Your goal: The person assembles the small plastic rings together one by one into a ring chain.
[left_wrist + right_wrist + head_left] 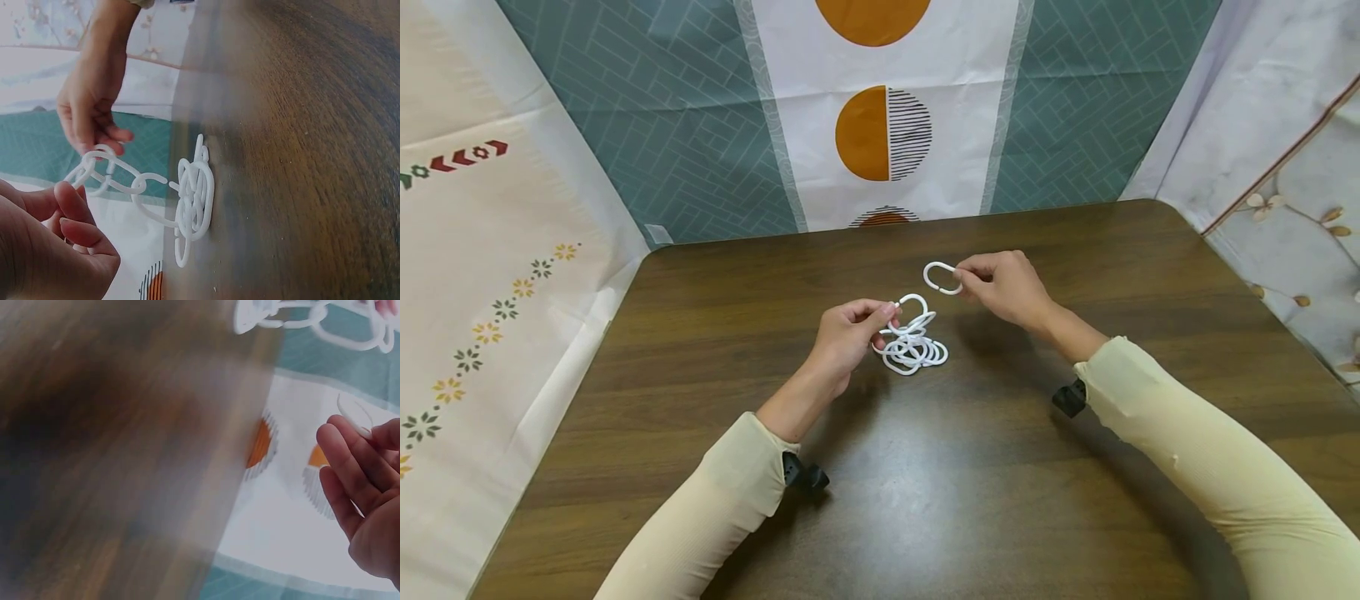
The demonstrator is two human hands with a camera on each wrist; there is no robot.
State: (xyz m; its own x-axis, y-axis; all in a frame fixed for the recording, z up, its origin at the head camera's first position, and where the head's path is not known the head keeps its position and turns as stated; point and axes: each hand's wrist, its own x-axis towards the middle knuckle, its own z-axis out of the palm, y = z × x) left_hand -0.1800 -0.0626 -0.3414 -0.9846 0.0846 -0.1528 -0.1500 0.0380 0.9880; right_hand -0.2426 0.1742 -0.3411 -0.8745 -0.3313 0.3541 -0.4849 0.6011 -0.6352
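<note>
Between its thumb and fingers my left hand [844, 340] pinches the end link of a white plastic chain [140, 182]. Its oval links each have a small gap; the lower ones lie heaped [910, 354] on the table, and a few rise from the heap to the hand. Up and to the right, my right hand [1003, 287] pinches one separate white link [927, 277] by its right end. In the head view this link stands apart from the chain, its gap at the lower side. The right wrist view shows it nearly edge-on at the fingertips.
Both hands work over a brown wooden table [955, 475], towards its far side. A patterned cloth [700, 150] hangs behind the far edge, with other cloths at the left and right. Dark wrist devices [805, 477] sit at both cuffs.
</note>
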